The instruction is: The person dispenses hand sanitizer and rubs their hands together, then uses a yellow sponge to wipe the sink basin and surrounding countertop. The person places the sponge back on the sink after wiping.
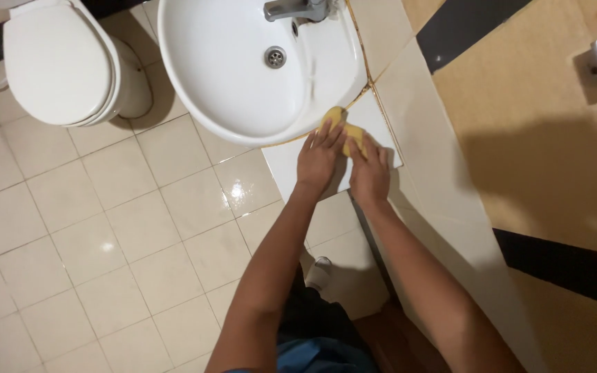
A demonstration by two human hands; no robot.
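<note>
While I lean over the white sink (229,83), my left hand (319,159) and right hand (370,173) press flat together, fingers extended, clasping a yellow sponge (343,128) on the tiled counter (381,131).

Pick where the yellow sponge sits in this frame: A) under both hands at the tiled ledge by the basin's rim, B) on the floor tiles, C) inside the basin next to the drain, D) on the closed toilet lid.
A: the yellow sponge lies pressed beneath the left hand and right hand on the tiled ledge, right against the rim of the white basin.
</note>
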